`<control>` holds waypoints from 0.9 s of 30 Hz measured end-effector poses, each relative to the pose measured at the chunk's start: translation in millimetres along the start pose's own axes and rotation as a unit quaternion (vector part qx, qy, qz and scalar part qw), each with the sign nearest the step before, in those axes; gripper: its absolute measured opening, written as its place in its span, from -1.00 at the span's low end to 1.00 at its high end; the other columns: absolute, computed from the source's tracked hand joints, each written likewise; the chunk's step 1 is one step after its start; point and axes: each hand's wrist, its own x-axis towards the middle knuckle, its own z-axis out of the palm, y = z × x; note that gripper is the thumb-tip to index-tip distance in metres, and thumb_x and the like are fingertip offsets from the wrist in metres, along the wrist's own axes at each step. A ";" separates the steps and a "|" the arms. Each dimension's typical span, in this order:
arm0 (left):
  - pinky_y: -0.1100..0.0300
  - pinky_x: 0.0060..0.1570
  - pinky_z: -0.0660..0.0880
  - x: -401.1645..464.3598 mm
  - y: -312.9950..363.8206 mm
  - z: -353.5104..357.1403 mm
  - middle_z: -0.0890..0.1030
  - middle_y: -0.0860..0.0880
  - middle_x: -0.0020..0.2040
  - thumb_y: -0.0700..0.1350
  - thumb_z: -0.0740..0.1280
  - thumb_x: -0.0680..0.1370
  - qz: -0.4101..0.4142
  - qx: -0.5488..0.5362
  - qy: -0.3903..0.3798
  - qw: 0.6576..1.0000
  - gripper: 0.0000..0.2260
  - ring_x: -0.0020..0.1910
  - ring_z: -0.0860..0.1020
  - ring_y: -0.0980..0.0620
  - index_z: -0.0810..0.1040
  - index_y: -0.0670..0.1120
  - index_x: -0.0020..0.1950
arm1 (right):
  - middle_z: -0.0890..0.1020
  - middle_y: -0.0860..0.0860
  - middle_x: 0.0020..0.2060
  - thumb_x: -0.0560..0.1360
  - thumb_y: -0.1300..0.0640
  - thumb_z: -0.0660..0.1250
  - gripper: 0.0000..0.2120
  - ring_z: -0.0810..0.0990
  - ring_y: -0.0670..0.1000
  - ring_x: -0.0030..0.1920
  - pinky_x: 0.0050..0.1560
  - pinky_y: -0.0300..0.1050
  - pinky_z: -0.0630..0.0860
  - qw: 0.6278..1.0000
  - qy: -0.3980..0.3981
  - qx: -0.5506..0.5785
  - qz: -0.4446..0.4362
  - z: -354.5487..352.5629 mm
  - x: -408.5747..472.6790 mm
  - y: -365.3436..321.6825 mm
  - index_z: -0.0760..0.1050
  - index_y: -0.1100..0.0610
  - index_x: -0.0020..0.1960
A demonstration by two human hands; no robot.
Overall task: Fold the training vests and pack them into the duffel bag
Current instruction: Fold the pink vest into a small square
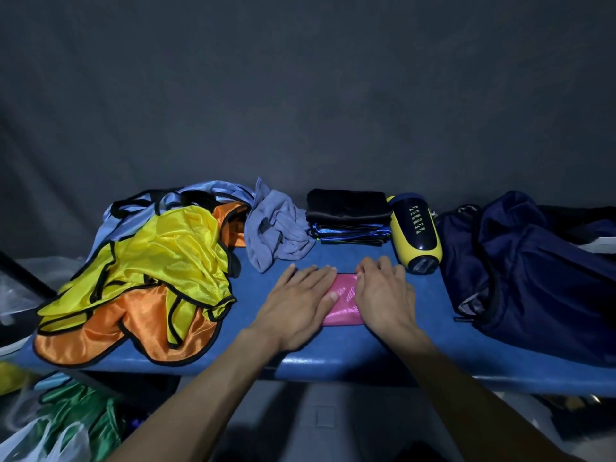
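A folded pink vest (pixel 345 300) lies on the blue table (pixel 333 361) near its front edge. My left hand (pixel 300 301) presses flat on its left side with straight fingers. My right hand (pixel 383 291) presses flat on its right side. A loose pile of yellow vests (pixel 173 258) and orange vests (pixel 110 331), with light blue ones behind, fills the table's left. A stack of folded dark and blue vests (pixel 348 218) sits at the back centre. The navy duffel bag (pixel 533 268) lies open at the right.
A crumpled grey-blue cloth (pixel 276 228) lies behind my left hand. A yellow and navy bottle (pixel 416 233) lies on its side between the folded stack and the bag. Green fabric in a plastic bag (pixel 73 425) sits below the table at left.
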 end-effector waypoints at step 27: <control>0.16 0.35 0.26 12.0 -16.1 -15.8 0.46 0.28 0.30 0.41 -0.13 0.63 -0.045 -0.287 0.058 0.955 -0.48 0.27 0.35 0.26 0.20 0.33 0.55 | 0.44 0.24 -0.34 0.37 0.08 0.44 -0.73 0.37 0.03 -0.36 -0.34 0.14 0.36 0.854 0.028 0.518 -0.019 -50.5 26.0 -22.8 0.34 0.05 -0.13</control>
